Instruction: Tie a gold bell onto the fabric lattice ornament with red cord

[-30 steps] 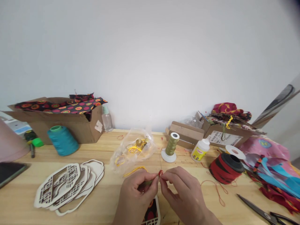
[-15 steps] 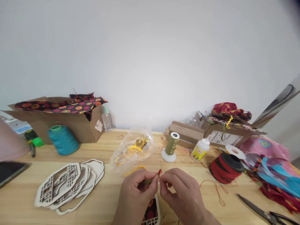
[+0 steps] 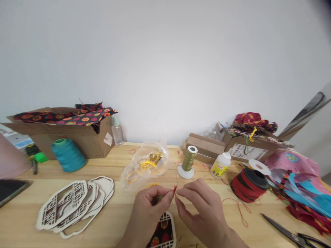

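Observation:
My left hand [image 3: 152, 208] is closed, thumb and forefinger pinching a short red cord [image 3: 175, 188] whose tip sticks up. Something greenish shows within its curled fingers, mostly hidden. Close on the right, my right hand [image 3: 203, 210] has thumb and forefinger drawn together at a fine thread beside the red tip. That thread appears to run down from the olive thread spool [image 3: 189, 160] standing behind the hands. Below them lies a pale lattice frame [image 3: 173, 225] backed with dark patterned fabric [image 3: 163, 232], partly covered by my left hand.
Stacked lattice frames [image 3: 74, 206], a teal thread cone [image 3: 68, 155] and a fabric-filled box [image 3: 74, 141] are on the left. A plastic bag [image 3: 134, 172] lies mid-table. Rightward are a glue bottle [image 3: 221, 165], a red cord spool [image 3: 249, 186] and scissors [image 3: 291, 234].
My right hand has opened out slightly, its fingers higher and straighter at the red cord. My left hand keeps its pinch. More of the fabric-backed frame shows below.

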Demonstrator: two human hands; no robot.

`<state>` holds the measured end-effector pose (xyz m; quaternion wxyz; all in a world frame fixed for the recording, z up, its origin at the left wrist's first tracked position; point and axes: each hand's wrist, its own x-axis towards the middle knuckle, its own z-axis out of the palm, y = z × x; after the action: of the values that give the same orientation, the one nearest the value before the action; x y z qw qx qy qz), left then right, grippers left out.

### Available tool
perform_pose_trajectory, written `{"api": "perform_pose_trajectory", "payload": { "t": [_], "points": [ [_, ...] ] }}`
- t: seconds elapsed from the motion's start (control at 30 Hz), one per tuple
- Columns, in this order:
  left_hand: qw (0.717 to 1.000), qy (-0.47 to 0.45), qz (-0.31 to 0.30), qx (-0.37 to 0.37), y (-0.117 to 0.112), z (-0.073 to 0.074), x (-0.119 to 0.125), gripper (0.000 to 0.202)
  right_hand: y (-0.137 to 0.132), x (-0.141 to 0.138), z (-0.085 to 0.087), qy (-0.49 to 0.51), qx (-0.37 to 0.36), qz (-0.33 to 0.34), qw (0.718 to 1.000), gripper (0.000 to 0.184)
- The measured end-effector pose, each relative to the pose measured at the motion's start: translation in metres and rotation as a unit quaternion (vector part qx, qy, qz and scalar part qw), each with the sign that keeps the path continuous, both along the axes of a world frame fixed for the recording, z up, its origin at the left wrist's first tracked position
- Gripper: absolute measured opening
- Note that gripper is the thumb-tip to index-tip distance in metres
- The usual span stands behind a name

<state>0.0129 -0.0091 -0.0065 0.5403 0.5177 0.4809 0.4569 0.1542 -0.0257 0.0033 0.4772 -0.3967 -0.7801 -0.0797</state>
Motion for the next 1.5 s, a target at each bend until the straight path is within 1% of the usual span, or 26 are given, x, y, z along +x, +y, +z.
{"api": "perform_pose_trajectory", "payload": {
  "t": [0.13,0.23,0.33,0.4,0.47,0.57,0.63,0.73,0.8,0.87,0.93,0.97,1.07,1.13,1.2,1.23,1.27,1.3,1.43,1.5],
  "points": [
    [1.000,0.009,-0.013,-0.006,0.000,-0.001,0.000,0.018,0.001,0.000,-0.004,-0.053,0.018,-0.010,0.998,0.012],
    [0.999,0.010,-0.034,-0.004,0.001,-0.003,-0.001,0.017,0.001,0.000,-0.003,-0.077,0.027,-0.016,0.997,0.011],
    [0.998,-0.046,-0.023,-0.038,0.003,-0.007,0.000,0.020,0.002,0.002,-0.001,-0.049,0.016,-0.029,0.998,0.012],
    [0.987,-0.125,-0.034,-0.093,0.004,-0.009,0.000,0.024,0.004,0.005,0.000,-0.015,-0.007,-0.026,1.000,0.012],
    [0.964,-0.209,-0.067,-0.150,0.005,-0.010,0.000,0.025,0.005,0.008,0.000,0.000,-0.026,-0.011,1.000,0.013],
    [0.932,-0.292,-0.101,-0.192,0.006,-0.009,-0.001,0.024,0.007,0.011,-0.002,-0.027,-0.031,0.016,0.999,0.015],
    [0.920,-0.314,-0.111,-0.205,0.006,-0.008,-0.001,0.024,0.007,0.012,-0.004,-0.053,-0.025,0.030,0.998,0.015],
    [0.916,-0.315,-0.119,-0.219,0.006,-0.007,-0.001,0.021,0.006,0.010,-0.004,-0.064,-0.012,0.045,0.997,0.016],
    [0.916,-0.312,-0.121,-0.221,0.005,-0.007,-0.001,0.020,0.006,0.009,-0.004,-0.032,-0.026,0.062,0.997,0.015],
    [0.917,-0.314,-0.117,-0.219,0.005,-0.008,0.000,0.019,0.006,0.007,-0.003,0.037,-0.070,0.083,0.993,0.012],
    [0.916,-0.315,-0.114,-0.219,0.005,-0.008,0.000,0.019,0.007,0.005,-0.003,0.127,-0.135,0.100,0.978,0.007],
    [0.916,-0.315,-0.116,-0.219,0.005,-0.008,0.000,0.018,0.007,0.004,-0.003,0.172,-0.171,0.108,0.964,0.005],
    [0.912,-0.320,-0.135,-0.218,0.005,-0.009,-0.001,0.018,0.008,0.003,-0.003,0.284,-0.274,0.137,0.909,0.007],
    [0.909,-0.322,-0.147,-0.221,0.005,-0.009,-0.001,0.017,0.009,0.003,-0.004,0.339,-0.330,0.163,0.866,0.008],
    [0.907,-0.322,-0.150,-0.226,0.005,-0.009,-0.002,0.014,0.009,0.004,-0.004,0.379,-0.370,0.187,0.827,0.007],
    [0.906,-0.323,-0.149,-0.229,0.005,-0.009,-0.002,0.014,0.009,0.004,-0.005,0.390,-0.382,0.194,0.815,0.007],
    [0.906,-0.324,-0.145,-0.232,0.005,-0.010,-0.002,0.014,0.009,0.004,-0.005,0.392,-0.386,0.196,0.812,0.007],
    [0.906,-0.324,-0.142,-0.234,0.006,-0.010,-0.002,0.015,0.009,0.005,-0.005,0.383,-0.386,0.190,0.817,0.007],
    [0.905,-0.331,-0.133,-0.231,0.007,-0.012,-0.002,0.019,0.006,0.004,-0.004,0.281,-0.366,0.138,0.876,0.006],
    [0.905,-0.334,-0.132,-0.228,0.006,-0.013,-0.002,0.020,0.005,0.004,-0.004,0.240,-0.345,0.128,0.898,0.007]
  ]
}}
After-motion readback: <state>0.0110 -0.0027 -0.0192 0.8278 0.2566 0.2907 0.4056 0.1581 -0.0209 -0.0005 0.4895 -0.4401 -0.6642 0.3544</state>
